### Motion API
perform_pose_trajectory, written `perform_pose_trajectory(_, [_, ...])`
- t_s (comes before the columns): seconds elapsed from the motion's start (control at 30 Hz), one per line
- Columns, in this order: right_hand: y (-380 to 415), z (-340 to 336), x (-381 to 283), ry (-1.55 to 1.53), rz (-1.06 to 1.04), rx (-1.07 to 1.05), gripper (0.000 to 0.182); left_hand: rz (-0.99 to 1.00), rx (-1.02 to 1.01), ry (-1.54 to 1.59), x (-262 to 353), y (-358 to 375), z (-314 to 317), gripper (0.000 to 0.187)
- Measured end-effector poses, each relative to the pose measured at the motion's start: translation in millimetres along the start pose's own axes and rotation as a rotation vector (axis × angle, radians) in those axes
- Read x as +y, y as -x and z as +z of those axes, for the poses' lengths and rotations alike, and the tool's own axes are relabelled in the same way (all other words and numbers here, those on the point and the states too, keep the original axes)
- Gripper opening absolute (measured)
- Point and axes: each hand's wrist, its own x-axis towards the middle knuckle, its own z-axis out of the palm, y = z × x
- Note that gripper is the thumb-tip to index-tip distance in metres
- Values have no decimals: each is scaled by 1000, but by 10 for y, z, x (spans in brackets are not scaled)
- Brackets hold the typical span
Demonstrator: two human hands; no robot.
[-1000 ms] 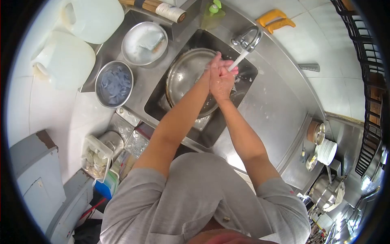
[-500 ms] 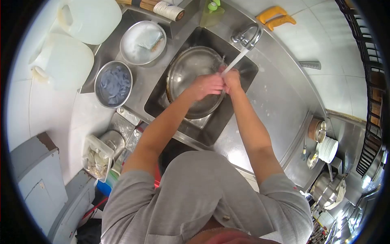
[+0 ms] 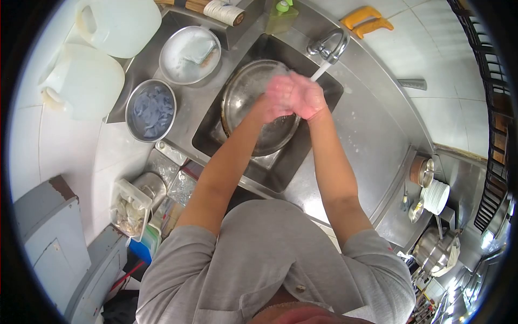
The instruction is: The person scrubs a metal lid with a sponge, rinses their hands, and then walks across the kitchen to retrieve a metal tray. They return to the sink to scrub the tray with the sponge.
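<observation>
My right hand (image 3: pixel 306 98) is under the running tap (image 3: pixel 332 51), palm turned up, with its blurred fingers stretched out to the left. Against it lies my left hand (image 3: pixel 271 110); its fingers are smeared by motion and partly covered by the right hand. Neither hand shows anything held. Below both, a large round metal pan (image 3: pixel 243 102) sits in the sink (image 3: pixel 278 181), partly hidden by the hands and forearms. The white stream of water falls from the spout towards the right hand.
Left of the sink stand a metal bowl with a sponge in white suds (image 3: pixel 181 67) and a bowl of bluish-grey pieces in liquid (image 3: pixel 154 110). Plastic jugs (image 3: pixel 91 81) are further left. A green bottle (image 3: pixel 281 19) stands behind the sink. Stacked white plates (image 3: pixel 435 197) are at right.
My hands were together low in the stream over the pan's right edge. Now they are raised, with the right palm turned up and its fingers spread leftward.
</observation>
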Motion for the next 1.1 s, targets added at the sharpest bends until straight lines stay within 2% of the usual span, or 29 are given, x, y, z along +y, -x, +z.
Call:
perform_pose_trajectory(0.07, [-79,-187,96,94,25,-22,38,-45,10,82,35,-74,85,46])
perform_pose_trajectory(0.13, [-126,-350,194,7,21,28,32,-480,205,731,483,-186,346,44])
perform_pose_trajectory(0.17, [-149,-382,212,-36,17,50,29,-154,102,441,449,-192,341,42])
perform_pose_trajectory(0.2, [-79,-282,174,85,16,58,27,169,2,147,382,-174,315,40])
perform_pose_trajectory(0.27, [169,79,101,323,26,76,23,190,7,217,369,-144,349,39])
perform_pose_trajectory(0.3, [90,165,144,125,-125,368,23,-108,107,577,483,-215,421,39])
perform_pose_trajectory(0.33, [-5,15,129,77,-104,248,22,-415,205,931,521,-284,437,39])
perform_pose_trajectory(0.4, [-151,-391,152,-20,-62,16,22,-339,-27,1010,259,-405,172,39])
perform_pose_trajectory(0.43, [71,-42,44,60,76,-182,33,-299,-141,1051,261,-395,167,39])
perform_pose_trajectory(0.47, [-11,-18,155,194,-133,133,34,-257,-42,960,201,-422,284,39])
perform_pose_trajectory(0.53, [-258,15,280,465,-558,751,37,-161,145,760,698,-473,875,39])
perform_pose_trajectory(0.57, [-45,252,120,793,-642,849,38,-285,40,852,770,-398,904,43])
perform_pose_trajectory(0.6, [7,296,132,811,-656,894,39,-417,-58,930,844,-323,933,47])
perform_pose_trajectory(0.67, [15,357,141,849,-696,989,41,-472,-99,959,877,-359,927,53])
perform_pose_trajectory(0.7, [-26,229,299,1014,-668,982,37,-502,-116,981,863,-348,937,56])
perform_pose_trajectory(0.8, [-33,329,427,784,-726,527,32,-315,96,903,809,-385,616,58])
perform_pose_trajectory(0.83, [-181,213,349,340,-503,496,28,-257,218,863,827,-358,758,62])
perform_pose_trajectory(0.87, [-350,120,291,117,-432,481,26,-202,339,812,846,-330,901,65])
perform_pose_trajectory(0.93, [-739,-78,246,-325,-276,440,24,-232,260,1040,823,-209,1051,65])
perform_pose_trajectory(0.97, [-936,-230,264,-225,-166,350,16,-246,-145,1084,744,-147,1028,70])
perform_pose_trajectory(1.07, [-965,-479,375,413,-23,212,19,-447,252,954,598,130,1346,67])
perform_pose_trajectory(1.1, [-961,-547,386,625,25,160,20,-542,124,708,635,225,1290,62])
